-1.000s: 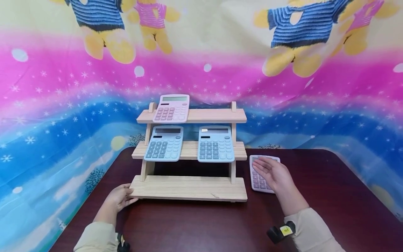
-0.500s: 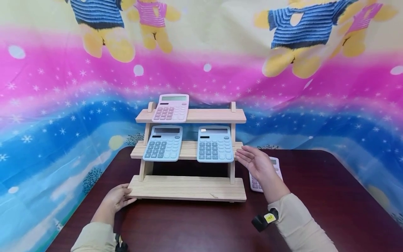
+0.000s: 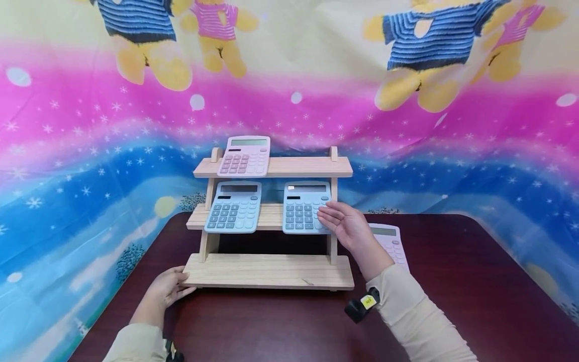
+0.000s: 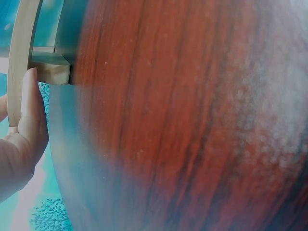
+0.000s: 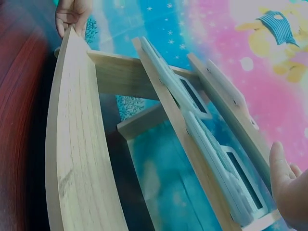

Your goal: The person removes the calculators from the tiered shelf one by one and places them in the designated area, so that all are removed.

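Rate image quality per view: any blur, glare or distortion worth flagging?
Head view: sharp, evenly lit, wide-angle bowing at the edges. Left wrist view: the table is a soft blur with a pale glare patch at right. Right wrist view: the wooden shelf bows strongly, the near right hand is soft.

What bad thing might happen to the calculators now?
The right hand reaches the right blue calculator, which leans on the middle shelf with its lower edge overhanging; a nudge might slide it off. Only the left hand touches the wooden rack, so a hard push might shake the pink calculator on top.
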The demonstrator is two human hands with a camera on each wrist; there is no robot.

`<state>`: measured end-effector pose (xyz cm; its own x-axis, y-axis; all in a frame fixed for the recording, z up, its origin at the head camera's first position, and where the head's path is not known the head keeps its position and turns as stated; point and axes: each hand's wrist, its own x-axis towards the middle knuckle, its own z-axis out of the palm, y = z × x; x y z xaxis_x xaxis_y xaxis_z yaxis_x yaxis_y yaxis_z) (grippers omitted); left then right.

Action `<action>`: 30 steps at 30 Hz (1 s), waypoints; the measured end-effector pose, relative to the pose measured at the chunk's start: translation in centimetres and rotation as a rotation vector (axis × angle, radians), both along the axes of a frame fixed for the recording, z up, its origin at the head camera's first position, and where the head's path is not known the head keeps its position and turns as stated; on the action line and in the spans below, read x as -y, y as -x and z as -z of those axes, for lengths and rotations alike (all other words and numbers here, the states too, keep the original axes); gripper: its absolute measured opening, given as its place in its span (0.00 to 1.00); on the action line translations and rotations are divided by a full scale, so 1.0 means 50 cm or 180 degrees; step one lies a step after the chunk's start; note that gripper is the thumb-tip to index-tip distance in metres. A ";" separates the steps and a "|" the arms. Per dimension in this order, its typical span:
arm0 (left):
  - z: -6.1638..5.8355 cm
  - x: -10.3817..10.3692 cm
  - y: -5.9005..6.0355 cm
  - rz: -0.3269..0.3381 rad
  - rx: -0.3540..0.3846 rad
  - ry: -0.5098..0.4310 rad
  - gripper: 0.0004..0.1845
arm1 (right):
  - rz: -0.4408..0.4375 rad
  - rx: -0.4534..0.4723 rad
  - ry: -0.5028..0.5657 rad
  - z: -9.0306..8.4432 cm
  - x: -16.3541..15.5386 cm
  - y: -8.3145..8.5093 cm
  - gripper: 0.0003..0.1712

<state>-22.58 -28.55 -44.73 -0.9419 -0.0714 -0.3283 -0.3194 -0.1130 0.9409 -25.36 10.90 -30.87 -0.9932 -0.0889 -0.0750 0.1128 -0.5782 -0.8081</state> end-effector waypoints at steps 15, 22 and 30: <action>-0.004 -0.005 -0.006 0.0010 -0.0005 0.0090 0.28 | -0.0137 -0.0037 0.0113 -0.009 0.040 0.022 0.27; 0.006 -0.003 -0.004 0.0013 0.0039 0.0080 0.29 | -0.0170 -0.0012 0.0044 -0.013 0.063 0.040 0.26; 0.003 0.001 -0.001 0.0017 0.0069 0.0054 0.29 | -0.0202 -0.0065 -0.0035 -0.032 0.089 0.059 0.26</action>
